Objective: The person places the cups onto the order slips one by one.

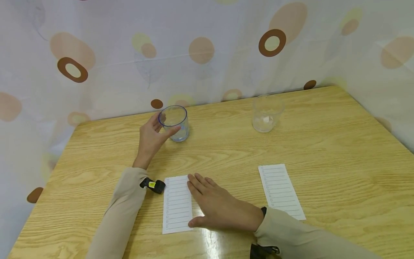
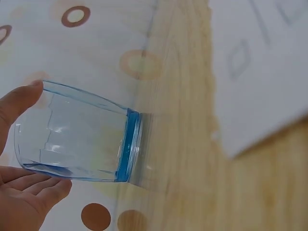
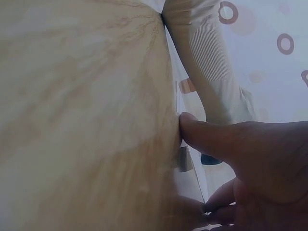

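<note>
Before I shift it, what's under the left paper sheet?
Wooden tabletop shows around the left paper sheet, whose right edge the right hand touches; anything directly beneath is covered and can't be seen.

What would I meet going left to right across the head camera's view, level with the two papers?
Left sleeve, black wrist device, left paper, right hand, right paper.

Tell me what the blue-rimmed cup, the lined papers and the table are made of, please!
The blue-rimmed cup looks like shiny glass or clear plastic: you can see through it. The lined papers seem real paper: thin, white, not shiny. The table looks like glossy wood, or a wood-look covering: it shows grain and glare.
</note>
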Tool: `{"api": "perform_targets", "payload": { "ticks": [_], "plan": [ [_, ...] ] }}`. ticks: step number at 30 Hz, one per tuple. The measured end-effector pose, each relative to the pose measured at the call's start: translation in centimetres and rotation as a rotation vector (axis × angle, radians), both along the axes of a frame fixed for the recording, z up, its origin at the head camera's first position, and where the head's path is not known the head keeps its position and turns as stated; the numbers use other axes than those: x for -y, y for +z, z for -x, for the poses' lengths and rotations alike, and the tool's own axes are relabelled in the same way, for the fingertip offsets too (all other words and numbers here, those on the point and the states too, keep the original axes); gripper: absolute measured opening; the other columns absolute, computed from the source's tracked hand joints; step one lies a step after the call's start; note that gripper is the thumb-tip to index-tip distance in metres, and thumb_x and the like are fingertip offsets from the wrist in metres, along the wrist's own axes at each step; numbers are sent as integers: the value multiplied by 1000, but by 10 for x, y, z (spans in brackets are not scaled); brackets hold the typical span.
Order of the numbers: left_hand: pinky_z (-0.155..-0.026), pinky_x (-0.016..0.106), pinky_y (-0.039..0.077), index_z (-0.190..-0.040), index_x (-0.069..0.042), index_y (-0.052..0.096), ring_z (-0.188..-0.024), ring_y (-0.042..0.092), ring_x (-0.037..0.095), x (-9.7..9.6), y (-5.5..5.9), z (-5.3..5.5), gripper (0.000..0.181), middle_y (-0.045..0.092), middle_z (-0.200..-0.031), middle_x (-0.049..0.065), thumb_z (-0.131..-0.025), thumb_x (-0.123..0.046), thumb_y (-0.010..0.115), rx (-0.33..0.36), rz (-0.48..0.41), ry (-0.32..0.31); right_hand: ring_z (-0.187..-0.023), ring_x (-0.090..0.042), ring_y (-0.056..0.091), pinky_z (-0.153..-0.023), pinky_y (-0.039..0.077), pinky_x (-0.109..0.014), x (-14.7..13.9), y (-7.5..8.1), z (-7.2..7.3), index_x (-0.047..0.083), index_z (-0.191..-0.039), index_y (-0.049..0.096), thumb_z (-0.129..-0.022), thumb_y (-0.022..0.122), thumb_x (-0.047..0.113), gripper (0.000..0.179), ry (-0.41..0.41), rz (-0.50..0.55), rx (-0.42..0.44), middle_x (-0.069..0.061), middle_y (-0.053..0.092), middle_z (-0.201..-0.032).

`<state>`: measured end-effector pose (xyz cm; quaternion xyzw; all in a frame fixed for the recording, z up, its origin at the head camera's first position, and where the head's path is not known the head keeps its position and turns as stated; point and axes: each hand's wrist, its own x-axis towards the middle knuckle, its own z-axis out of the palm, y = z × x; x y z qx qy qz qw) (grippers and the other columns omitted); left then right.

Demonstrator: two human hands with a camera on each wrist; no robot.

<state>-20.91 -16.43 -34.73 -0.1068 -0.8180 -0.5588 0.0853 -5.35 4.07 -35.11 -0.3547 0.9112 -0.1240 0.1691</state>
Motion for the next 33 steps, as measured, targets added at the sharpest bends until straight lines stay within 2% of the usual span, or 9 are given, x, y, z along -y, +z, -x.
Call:
{"api": "perform_targets", "payload": {
  "ticks": [8, 13, 20, 26, 33],
  "plan": [
    [-106, 33, 40, -141, 2, 46, -129, 49, 27, 0, 0, 0, 75, 52, -137, 20, -78, -18, 82, -32, -35, 25, -147, -27, 5, -119, 13, -41, 0, -1, 1, -2, -151, 22, -88, 60, 58, 95, 0, -12, -9, -14, 7, -160],
    [-106, 33, 40, -140, 0, 48, -128, 50, 28, 2, 3, -5, 73, 53, -136, 18, -78, -16, 83, -47, -46, 33, -147, -27, 6, -118, 14, -42, 2, -1, 0, -2, -151, 23, -88, 59, 59, 95, 8, -22, -16, -14, 8, -160],
    [-107, 33, 39, -141, 1, 45, -130, 48, 27, 6, 10, -15, 73, 51, -138, 20, -79, -13, 81, -20, -24, 37, -147, -28, 6, -118, 15, -42, 3, -3, 0, -2, -151, 23, -88, 57, 61, 96, 21, -41, -29, -15, 7, -160],
    [-106, 30, 40, -142, 2, 44, -129, 49, 27, 13, 8, -17, 80, 51, -137, 22, -76, -20, 84, -16, -14, 48, -147, -28, 6, -118, 15, -42, 3, -3, 0, -2, -151, 23, -87, 57, 61, 96, 23, -48, -38, -15, 7, -160],
    [-107, 33, 39, -143, 0, 43, -129, 49, 26, 19, 14, -24, 81, 52, -138, 17, -76, -24, 84, -1, 19, 41, -147, -29, 6, -118, 16, -43, 3, -3, 1, -2, -151, 22, -88, 56, 62, 96, 35, -50, -44, -15, 7, -160]
  ]
}}
